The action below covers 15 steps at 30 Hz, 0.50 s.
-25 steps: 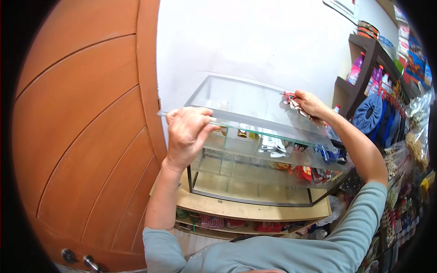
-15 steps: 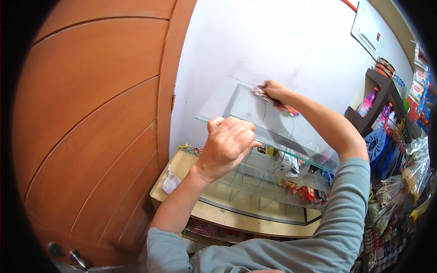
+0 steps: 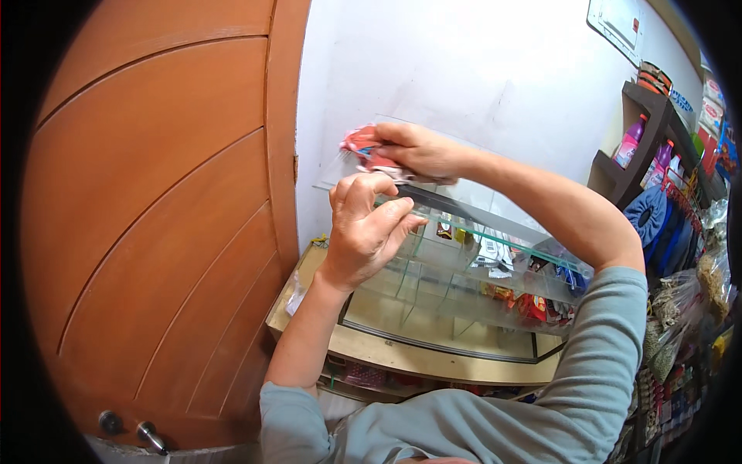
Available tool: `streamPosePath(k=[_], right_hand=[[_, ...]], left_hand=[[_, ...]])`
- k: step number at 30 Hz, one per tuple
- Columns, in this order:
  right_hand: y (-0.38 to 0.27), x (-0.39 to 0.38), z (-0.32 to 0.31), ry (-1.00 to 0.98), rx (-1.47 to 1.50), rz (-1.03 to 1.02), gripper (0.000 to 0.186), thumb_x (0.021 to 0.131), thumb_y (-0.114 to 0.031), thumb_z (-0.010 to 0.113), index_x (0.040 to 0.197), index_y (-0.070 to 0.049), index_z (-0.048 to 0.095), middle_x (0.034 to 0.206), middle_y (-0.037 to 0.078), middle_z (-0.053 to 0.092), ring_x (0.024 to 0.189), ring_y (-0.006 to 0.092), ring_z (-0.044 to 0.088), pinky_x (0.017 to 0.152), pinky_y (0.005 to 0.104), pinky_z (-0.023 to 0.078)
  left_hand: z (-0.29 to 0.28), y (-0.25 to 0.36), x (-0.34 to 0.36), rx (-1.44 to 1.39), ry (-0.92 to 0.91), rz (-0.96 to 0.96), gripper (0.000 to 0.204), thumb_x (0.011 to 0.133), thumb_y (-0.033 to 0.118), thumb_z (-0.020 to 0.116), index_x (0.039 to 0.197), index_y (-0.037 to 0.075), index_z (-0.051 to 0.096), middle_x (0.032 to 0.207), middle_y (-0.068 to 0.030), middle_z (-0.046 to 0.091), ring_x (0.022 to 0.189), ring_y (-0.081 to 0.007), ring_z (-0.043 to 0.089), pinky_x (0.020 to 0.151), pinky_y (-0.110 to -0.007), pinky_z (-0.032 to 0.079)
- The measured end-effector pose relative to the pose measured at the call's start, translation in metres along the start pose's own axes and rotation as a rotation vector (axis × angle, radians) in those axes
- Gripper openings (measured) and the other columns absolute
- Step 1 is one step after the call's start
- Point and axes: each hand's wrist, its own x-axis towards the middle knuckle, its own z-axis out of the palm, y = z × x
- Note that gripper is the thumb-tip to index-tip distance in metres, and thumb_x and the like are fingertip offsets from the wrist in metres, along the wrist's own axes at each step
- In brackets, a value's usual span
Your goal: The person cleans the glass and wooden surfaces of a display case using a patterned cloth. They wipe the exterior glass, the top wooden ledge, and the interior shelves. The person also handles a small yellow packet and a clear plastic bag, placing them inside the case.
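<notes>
My right hand (image 3: 421, 151) is closed on a crumpled red, white and blue cloth (image 3: 379, 160). It presses the cloth against the far left part of a clear glass pane (image 3: 498, 220), the top of a glass display case. My left hand (image 3: 367, 224) is curled at the pane's near left edge, thumb and fingers bent around it. The fingertips are partly hidden there. Under the pane, glass shelves hold several packets (image 3: 495, 254), some white, some red (image 3: 532, 305).
A brown wooden door (image 3: 170, 216) fills the left side. The case stands on a pale wooden counter (image 3: 433, 365), against a white wall (image 3: 464, 69). To the right, a dark shelf (image 3: 645, 131) holds purple-capped bottles (image 3: 632, 141). Plastic bags (image 3: 672, 317) hang below it.
My right hand has swept the cloth leftward across the pane, close to my left hand. My left hand has shifted slightly left, its index finger and thumb looser. The view has tilted a little.
</notes>
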Motion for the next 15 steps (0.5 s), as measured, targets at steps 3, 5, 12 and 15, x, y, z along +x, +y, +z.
streamPosePath(k=[3, 5, 12, 15], right_hand=[[0.015, -0.030, -0.026, 0.000, 0.112, 0.138, 0.027, 0.092, -0.002, 0.044, 0.118, 0.000, 0.053, 0.118, 0.008, 0.058, 0.106, 0.0145, 0.055, 0.091, 0.0253, 0.042], [0.018, -0.028, -0.029, 0.114, 0.128, 0.335, 0.022, 0.090, -0.005, 0.049, 0.110, 0.000, 0.056, 0.109, 0.009, 0.063, 0.097, 0.0133, 0.059, 0.082, 0.0256, 0.046], [-0.004, 0.003, 0.022, 0.145, -0.133, 0.027, 0.021, 0.087, -0.015, 0.054, 0.103, -0.001, 0.058, 0.085, 0.009, 0.062, 0.076, 0.0153, 0.056, 0.068, 0.0312, 0.046], [-0.026, -0.034, 0.027, 0.131, -0.076, -0.092, 0.023, 0.089, -0.012, 0.051, 0.109, -0.001, 0.056, 0.095, 0.012, 0.064, 0.086, 0.0190, 0.057, 0.078, 0.0337, 0.045]], left_hand=[[0.007, 0.004, 0.000, -0.002, -0.003, 0.022, 0.033, 0.057, 0.011, 0.081, 0.084, 0.010, 0.063, 0.081, -0.0027, 0.053, 0.077, -0.0210, 0.047, 0.069, -0.032, 0.038], [0.008, 0.004, -0.003, 0.017, -0.026, 0.005, 0.034, 0.056, 0.014, 0.083, 0.084, 0.009, 0.064, 0.089, -0.0050, 0.052, 0.084, -0.0217, 0.047, 0.073, -0.033, 0.039], [0.004, 0.015, 0.003, 0.145, 0.017, -0.120, 0.083, 0.055, 0.021, 0.085, 0.126, 0.010, 0.043, 0.134, -0.0132, 0.035, 0.126, -0.0296, 0.033, 0.101, -0.038, 0.036], [0.002, 0.019, 0.005, 0.183, 0.043, -0.140, 0.080, 0.059, 0.015, 0.083, 0.127, 0.009, 0.042, 0.137, -0.0126, 0.032, 0.127, -0.0284, 0.031, 0.105, -0.038, 0.031]])
